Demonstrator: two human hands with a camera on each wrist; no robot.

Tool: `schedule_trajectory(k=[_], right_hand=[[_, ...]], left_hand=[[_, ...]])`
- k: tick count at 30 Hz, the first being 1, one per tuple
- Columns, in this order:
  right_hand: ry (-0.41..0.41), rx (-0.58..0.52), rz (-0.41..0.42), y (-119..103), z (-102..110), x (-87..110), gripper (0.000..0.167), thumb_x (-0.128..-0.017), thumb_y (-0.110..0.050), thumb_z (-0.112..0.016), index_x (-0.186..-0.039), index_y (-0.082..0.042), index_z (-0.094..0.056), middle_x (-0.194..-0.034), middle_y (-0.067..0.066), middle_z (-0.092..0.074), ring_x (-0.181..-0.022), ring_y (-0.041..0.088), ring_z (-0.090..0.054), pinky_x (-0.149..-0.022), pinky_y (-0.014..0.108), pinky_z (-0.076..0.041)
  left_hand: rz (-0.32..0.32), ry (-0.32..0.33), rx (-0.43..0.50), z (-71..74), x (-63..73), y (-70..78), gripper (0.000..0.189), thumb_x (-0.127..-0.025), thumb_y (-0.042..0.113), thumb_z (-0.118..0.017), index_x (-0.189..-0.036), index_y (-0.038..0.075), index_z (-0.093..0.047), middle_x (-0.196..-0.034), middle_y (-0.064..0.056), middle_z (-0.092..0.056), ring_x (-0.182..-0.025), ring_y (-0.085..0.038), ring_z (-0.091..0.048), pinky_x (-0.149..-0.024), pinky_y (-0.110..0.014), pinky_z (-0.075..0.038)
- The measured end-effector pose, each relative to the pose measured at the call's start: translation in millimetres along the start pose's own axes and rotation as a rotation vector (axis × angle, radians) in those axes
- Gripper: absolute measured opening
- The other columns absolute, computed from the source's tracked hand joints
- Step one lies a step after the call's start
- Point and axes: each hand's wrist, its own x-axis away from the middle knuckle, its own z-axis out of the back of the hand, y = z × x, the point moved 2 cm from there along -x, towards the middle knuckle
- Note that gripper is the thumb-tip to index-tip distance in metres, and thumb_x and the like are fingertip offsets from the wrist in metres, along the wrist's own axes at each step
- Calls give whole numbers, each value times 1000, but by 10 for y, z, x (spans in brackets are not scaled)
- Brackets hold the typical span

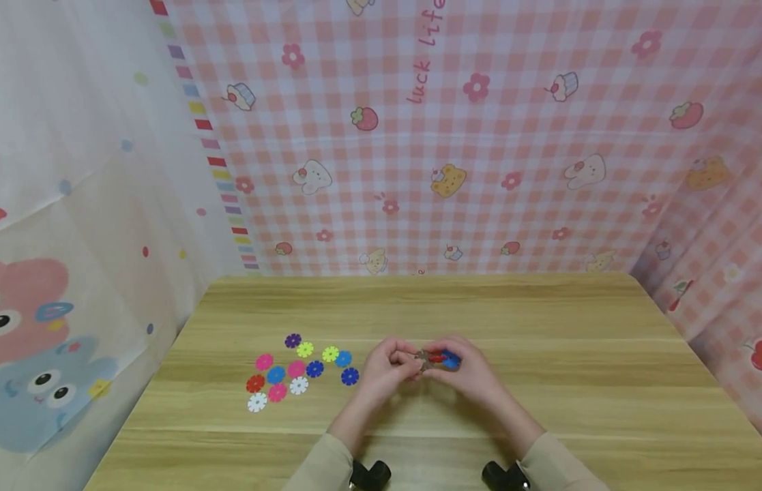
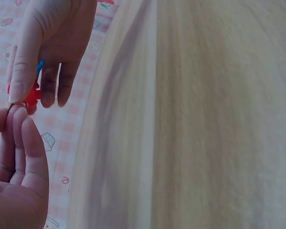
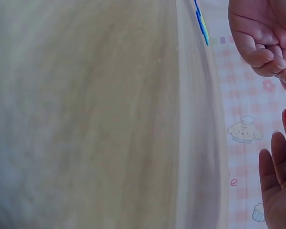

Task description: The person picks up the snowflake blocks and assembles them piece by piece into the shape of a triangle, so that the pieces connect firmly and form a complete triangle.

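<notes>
Both hands meet over the middle of the wooden table. My left hand (image 1: 385, 369) pinches a brown snowflake disc (image 1: 425, 360) between thumb and fingers. On the other side, my right hand (image 1: 471, 374) grips a small chain of joined snowflake discs, with a red disc (image 1: 438, 358) and a blue disc (image 1: 451, 360) showing. The brown disc stands right against the red one. In the left wrist view, the red disc (image 2: 33, 97) and the edge of the blue disc (image 2: 40, 66) show beneath the right thumb. Fingers partly hide the pieces.
Loose snowflake discs in several colours lie flat on the table (image 1: 571, 368) left of my hands, among them a purple disc (image 1: 292, 340), a white disc (image 1: 257, 402) and a dark blue disc (image 1: 350, 376). A checked cloth (image 1: 509, 150) hangs behind the table.
</notes>
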Motion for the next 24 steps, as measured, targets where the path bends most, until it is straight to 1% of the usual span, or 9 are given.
schedule_trajectory(k=[3,6,9,11,13,15,19,24], right_hand=[[5,1,-21,-6,16,4,36,-75,-11,-87,-109,-10,-74,-108,0,-68,-103,20,-60,-94,32,-47],[8,5,-50,-11,44,10,34,-77,-15,-87,-108,-13,-74,-108,-2,-68,-103,19,-61,-94,35,-48],[2,9,-75,-14,69,21,32,-77,-18,-86,-107,-15,-74,-108,-4,-68,-103,19,-61,-94,37,-48],[-5,9,-92,-6,82,27,32,-77,-18,-86,-107,-17,-74,-107,-5,-67,-103,18,-60,-94,38,-48],[-13,4,-106,7,91,32,31,-78,-18,-86,-106,-17,-74,-106,-6,-67,-103,18,-60,-94,38,-48],[-17,8,-113,24,97,35,31,-78,-18,-86,-106,-17,-74,-106,-6,-67,-102,18,-60,-94,39,-48],[-22,11,-116,37,109,40,31,-77,-17,-86,-106,-17,-74,-106,-6,-67,-103,18,-60,-94,39,-48],[-24,15,-118,45,126,49,31,-77,-19,-86,-105,-17,-74,-106,-5,-67,-104,19,-60,-94,39,-47]], left_hand=[[-12,-18,-10,28,16,-10,19,-88,-1,-70,-104,-8,-61,-77,-7,-68,-72,-26,-69,-68,-34,-59],[-36,-19,-93,126,17,-16,21,-90,8,-71,-105,-5,-63,-82,-9,-70,-76,-27,-69,-71,-39,-59],[-57,15,-244,304,-6,-30,22,-90,15,-73,-105,0,-66,-86,-6,-69,-78,-22,-67,-74,-36,-57],[-75,42,-341,440,-22,-30,21,-90,15,-73,-104,2,-68,-89,-4,-69,-79,-18,-64,-75,-33,-56],[-91,69,-418,581,-33,-32,19,-89,14,-73,-103,3,-69,-90,-3,-69,-80,-15,-62,-75,-31,-54],[-99,95,-466,718,-38,-29,16,-89,11,-73,-102,3,-70,-89,-3,-69,-80,-16,-62,-75,-30,-54],[-104,133,-512,981,-47,-41,14,-89,4,-72,-102,0,-71,-87,-4,-69,-81,-18,-63,-76,-31,-54],[-68,155,-539,1247,-65,-51,18,-88,0,-72,-106,-3,-71,-91,-7,-70,-86,-23,-65,-75,-32,-54]])
